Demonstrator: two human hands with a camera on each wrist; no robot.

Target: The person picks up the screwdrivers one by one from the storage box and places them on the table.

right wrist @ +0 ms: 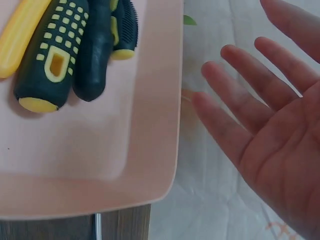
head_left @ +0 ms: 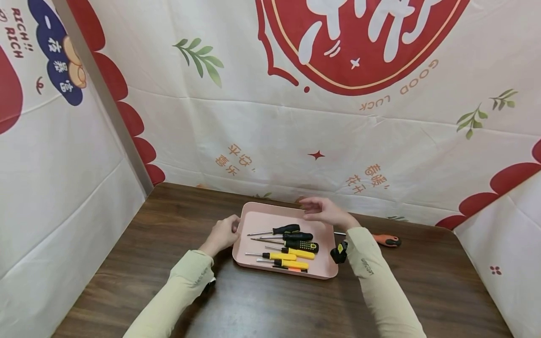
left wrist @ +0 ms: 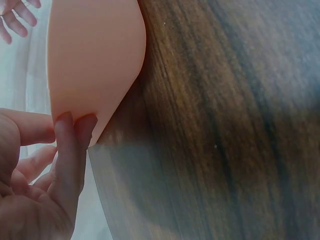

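Note:
A pink tray (head_left: 264,219) lies on the brown table with several screwdrivers in it. My left hand (head_left: 221,234) pinches the tray's left wall between thumb and fingers; the left wrist view shows the fingertips pressed against the tray wall (left wrist: 95,55). Over the far right corner is my right hand (head_left: 328,213), its fingers spread and nothing held, beside the rim in the right wrist view. Inside the tray, yellow-handled screwdrivers (head_left: 294,264) lie nearest me, then a black screwdriver with yellow dots (head_left: 303,246), then plain black ones (head_left: 297,236). Handles point right.
An orange-handled screwdriver (head_left: 387,240) lies on the table right of the tray, partly hidden by my right forearm. White printed cloth (head_left: 279,141) hangs behind the table's far edge and at both sides. Wooden tabletop (head_left: 270,305) extends in front of the tray.

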